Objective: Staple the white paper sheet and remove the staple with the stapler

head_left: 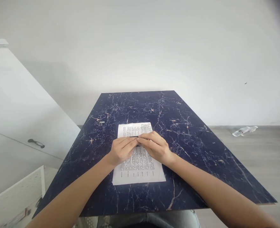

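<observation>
Left hand [122, 150] and right hand [155, 147] meet fingertip to fingertip, fingers curled and close, at a small dark object [135, 137] too hidden to name; whether they grip it cannot be told. Both rest on a printed sheet of paper [140, 169] lying midway across the dark blue marbled tabletop [192, 139], nearer its near edge. A plastic bottle [245, 130] lies on the floor [261, 158] beyond the right edge.

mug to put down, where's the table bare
The tabletop is bare right of the printed sheet to the edge, and beyond it to the far edge. Crowded mid-table: left hand and right hand on the sheet.
</observation>
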A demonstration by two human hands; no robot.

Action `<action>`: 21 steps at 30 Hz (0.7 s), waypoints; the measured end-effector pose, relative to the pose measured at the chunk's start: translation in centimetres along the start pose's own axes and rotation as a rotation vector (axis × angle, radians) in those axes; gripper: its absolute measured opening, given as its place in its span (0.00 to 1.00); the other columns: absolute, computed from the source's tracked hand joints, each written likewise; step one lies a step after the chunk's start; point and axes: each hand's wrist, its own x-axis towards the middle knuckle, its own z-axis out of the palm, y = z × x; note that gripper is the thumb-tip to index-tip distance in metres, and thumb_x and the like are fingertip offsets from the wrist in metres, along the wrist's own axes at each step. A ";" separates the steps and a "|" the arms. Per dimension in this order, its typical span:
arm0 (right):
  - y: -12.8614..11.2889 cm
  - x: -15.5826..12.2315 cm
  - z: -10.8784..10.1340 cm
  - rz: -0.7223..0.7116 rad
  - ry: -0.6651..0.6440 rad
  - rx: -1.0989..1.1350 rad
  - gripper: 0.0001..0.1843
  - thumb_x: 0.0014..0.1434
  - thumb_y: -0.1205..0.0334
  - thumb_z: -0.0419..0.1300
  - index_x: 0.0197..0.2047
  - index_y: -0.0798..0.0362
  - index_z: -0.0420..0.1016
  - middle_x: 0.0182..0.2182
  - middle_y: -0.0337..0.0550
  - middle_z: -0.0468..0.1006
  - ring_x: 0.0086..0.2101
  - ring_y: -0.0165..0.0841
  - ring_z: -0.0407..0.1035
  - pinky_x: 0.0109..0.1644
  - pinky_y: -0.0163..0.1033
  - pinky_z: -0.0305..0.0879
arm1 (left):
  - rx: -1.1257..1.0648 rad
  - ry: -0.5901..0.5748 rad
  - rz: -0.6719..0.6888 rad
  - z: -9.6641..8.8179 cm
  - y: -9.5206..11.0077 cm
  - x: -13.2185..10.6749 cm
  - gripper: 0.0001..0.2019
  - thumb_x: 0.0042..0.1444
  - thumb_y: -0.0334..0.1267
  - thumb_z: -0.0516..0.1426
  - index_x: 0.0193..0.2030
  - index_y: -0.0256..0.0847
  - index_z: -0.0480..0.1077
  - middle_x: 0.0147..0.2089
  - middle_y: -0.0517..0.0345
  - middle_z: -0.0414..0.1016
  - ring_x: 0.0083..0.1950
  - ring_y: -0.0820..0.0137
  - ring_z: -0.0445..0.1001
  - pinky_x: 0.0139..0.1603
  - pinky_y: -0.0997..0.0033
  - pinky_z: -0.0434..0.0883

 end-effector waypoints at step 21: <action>10.0 -1.9 -5.5 0.432 -0.028 -0.342 0.05 0.64 0.62 0.65 0.35 0.48 0.82 0.39 0.44 0.86 0.42 0.43 0.77 0.48 0.51 0.73 | 0.285 -0.080 -0.754 -2.6 -7.5 -2.5 0.04 0.69 0.38 0.58 0.46 0.43 0.73 0.37 0.57 0.84 0.34 0.68 0.83 0.39 0.71 0.77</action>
